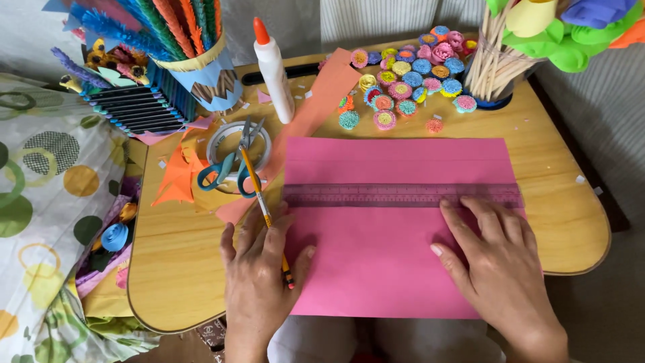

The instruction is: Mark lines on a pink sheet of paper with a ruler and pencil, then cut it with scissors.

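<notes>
A pink paper sheet [396,262] lies on a small wooden lap table [181,255]. Across the sheet runs a clear ruler [403,195], horizontal. My left hand [259,282] rests at the sheet's left edge with an orange pencil [259,195] held between its fingers, the pencil pointing up and away over the table. My right hand [494,259] lies flat on the sheet, fingertips touching the ruler's lower edge near its right end.
Teal-handled scissors [232,165] lie on a tape roll [232,141]. A glue bottle [274,67] stands behind, next to an orange paper strip [316,101]. Several small paper flowers [410,74], a cup of sticks [497,67], a decorated cup [201,67] and orange scraps [176,178] surround them.
</notes>
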